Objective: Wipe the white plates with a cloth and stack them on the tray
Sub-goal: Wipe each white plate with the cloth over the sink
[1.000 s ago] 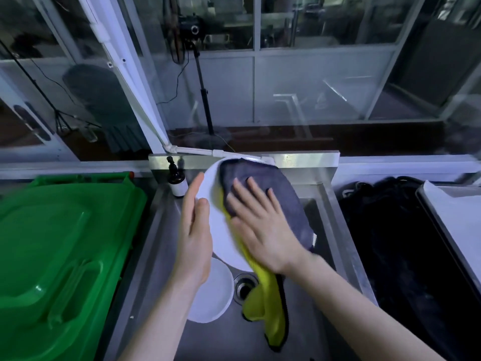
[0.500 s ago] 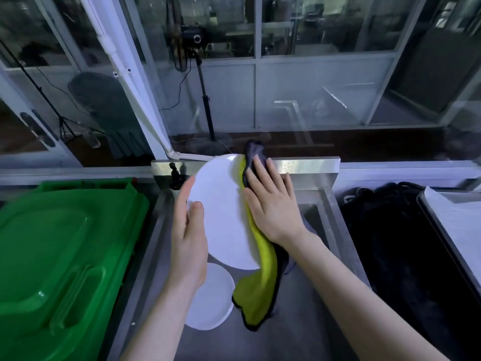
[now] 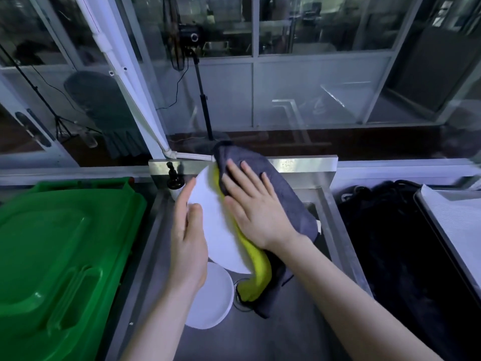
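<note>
Holding plate point(image 3: 218, 235) tilted over sink point(image 3: 286, 332), left hand point(image 3: 187, 238) grips its left rim, thumb on face, fingers behind. Right hand point(image 3: 255, 217) flat, fingers straight and spread, presses cloth point(image 3: 276, 188) against plate's right side. Cloth grey on top, yellow underneath, tail hanging toward drain. Second plate point(image 3: 213, 300) lies flat in sink, just below left wrist. Dark pump bottle point(image 3: 175, 182) at sink's back left corner. Green bin point(image 3: 65, 256) left of sink. Tray point(image 3: 455, 230) far right, cut off by frame edge, seemingly lined with white sheet.
</note>
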The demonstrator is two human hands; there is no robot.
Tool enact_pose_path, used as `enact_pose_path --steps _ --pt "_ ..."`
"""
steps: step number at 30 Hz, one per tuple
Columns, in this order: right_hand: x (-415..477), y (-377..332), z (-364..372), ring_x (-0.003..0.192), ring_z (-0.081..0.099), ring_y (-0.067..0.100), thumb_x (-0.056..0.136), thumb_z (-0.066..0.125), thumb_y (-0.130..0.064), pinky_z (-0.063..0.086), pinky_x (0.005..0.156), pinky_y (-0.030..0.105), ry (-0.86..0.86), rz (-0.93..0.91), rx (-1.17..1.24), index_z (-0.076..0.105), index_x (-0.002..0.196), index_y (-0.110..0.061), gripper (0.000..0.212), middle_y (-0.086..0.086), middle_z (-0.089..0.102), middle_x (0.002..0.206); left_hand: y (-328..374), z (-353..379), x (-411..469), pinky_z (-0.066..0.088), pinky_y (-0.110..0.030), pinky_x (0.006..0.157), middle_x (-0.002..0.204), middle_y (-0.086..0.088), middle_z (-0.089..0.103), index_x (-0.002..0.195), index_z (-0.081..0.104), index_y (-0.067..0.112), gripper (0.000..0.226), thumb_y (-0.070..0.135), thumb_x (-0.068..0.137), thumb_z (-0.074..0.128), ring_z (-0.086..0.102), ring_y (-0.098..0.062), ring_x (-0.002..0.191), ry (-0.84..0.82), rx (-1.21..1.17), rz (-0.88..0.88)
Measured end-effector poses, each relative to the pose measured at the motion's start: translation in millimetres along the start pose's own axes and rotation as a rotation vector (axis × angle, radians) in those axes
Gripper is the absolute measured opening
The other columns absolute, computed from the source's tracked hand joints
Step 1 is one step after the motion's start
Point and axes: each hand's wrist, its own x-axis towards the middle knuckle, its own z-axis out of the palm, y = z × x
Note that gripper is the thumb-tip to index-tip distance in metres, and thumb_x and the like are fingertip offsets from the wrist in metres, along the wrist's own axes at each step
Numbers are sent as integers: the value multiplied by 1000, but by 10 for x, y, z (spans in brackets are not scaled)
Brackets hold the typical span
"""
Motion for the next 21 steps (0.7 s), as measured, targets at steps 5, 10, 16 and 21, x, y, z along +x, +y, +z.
enact_pose_path --steps 5,10,16,21 --pt "-219 286 -9 150 -13 14 106 25 -38 1 122 43 -95 100 -58 18 155 -28 50 -13 -4 162 6 -118 74 39 -51 115 140 23 57 126 57 59 40 40 95 42 50 -7 135 160 -83 -10" --pt "-777 -85 207 150 -14 13 102 10 -47 -3 122 44 -286 -147 -31 16 156 -28 57 -11 -4 163 -50 -90 140 41 -45 116 140 20 59 121 60 62 41 33 97 42 54 -4 131 193 -98 -3" --pt "-710 -280 155 150 -7 6 106 22 -39 1 123 40 -243 -207 107 26 154 -29 49 -16 5 163 -120 -50 95 44 -38 110 142 16 60 127 60 58 40 36 97 43 56 -6 131 138 -142 -47" --pt "-807 66 41 151 6 7 105 23 -41 11 122 39 -165 -122 -27 29 153 -31 49 -12 13 162 -98 -209 131 56 -25 88 130 23 65 120 62 61 38 37 95 46 62 -2 121 195 -149 -62"
